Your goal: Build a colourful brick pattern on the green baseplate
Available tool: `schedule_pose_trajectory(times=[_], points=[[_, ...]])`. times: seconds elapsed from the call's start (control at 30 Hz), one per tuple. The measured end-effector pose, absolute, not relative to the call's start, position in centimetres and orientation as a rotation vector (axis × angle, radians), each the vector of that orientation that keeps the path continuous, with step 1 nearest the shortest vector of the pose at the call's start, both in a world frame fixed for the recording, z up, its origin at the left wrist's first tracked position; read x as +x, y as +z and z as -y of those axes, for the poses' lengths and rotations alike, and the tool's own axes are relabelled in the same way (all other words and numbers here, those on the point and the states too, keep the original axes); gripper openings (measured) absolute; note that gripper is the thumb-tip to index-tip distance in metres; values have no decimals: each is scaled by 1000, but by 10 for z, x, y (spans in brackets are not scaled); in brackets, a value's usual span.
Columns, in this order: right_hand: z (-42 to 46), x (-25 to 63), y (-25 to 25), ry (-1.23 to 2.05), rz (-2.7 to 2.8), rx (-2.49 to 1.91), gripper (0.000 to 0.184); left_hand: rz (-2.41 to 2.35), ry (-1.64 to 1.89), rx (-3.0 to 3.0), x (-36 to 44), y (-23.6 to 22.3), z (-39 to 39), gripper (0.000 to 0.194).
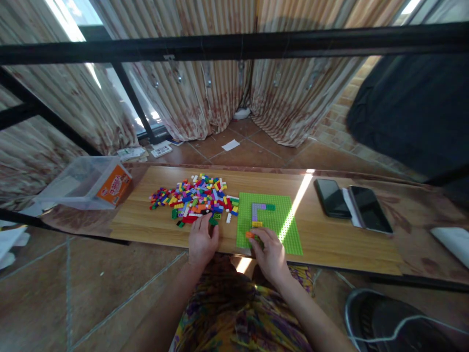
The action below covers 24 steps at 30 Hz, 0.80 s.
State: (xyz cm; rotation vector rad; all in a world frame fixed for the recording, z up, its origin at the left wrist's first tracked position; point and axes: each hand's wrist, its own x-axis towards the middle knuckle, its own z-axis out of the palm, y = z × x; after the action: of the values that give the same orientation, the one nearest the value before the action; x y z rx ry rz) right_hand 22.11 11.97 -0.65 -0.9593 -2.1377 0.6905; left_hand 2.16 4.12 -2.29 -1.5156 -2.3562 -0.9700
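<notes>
- Orange plastic brick (pixel 249 234) sits between the thumb and fingers of the right hand (pixel 270 252), above or on the near left part of the light green studded baseplate (pixel 282 230); whether it touches the studs is hard to tell. A light pinch on its sides leaves the top free for a fingertip to press.
- Yellow plastic brick (pixel 257 224) lies just beyond the orange one, at the near end of a lavender-grey column. Lining up the edges by eye before any pressure is sensible, since a brick one stud off looks almost right from above.
- Lavender-grey plastic bricks (pixel 254 213) turn a corner at the far end and meet a dark green plastic brick (pixel 270 207). Straight downward pressure is safest here; a sideways push could loosen neighbours.
- Left hand (pixel 202 239) rests at the near edge of the multicoloured brick pile (pixel 201 193), thumb a little apart from the curled fingers, beside some green pieces; whether it grips one cannot be told. Steadying the plate's near edge with it would help against sliding.
- Wooden board (pixel 348 249) supports plate and pile. Bright sunlight (pixel 296 208) stripes the plate's right part, so studs there need a closer look.
</notes>
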Motion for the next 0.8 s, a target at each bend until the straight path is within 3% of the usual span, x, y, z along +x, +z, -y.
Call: schedule_pose_trajectory(times=[0.53, 0.8], points=[[-115, 147, 6, 545, 2438, -1014, 13, 2445, -1265, -1457, 22, -6, -27, 39], [-104, 183, 14, 760, 2277, -861, 38, 2577, -1812, -1414, 64, 13, -36, 32]])
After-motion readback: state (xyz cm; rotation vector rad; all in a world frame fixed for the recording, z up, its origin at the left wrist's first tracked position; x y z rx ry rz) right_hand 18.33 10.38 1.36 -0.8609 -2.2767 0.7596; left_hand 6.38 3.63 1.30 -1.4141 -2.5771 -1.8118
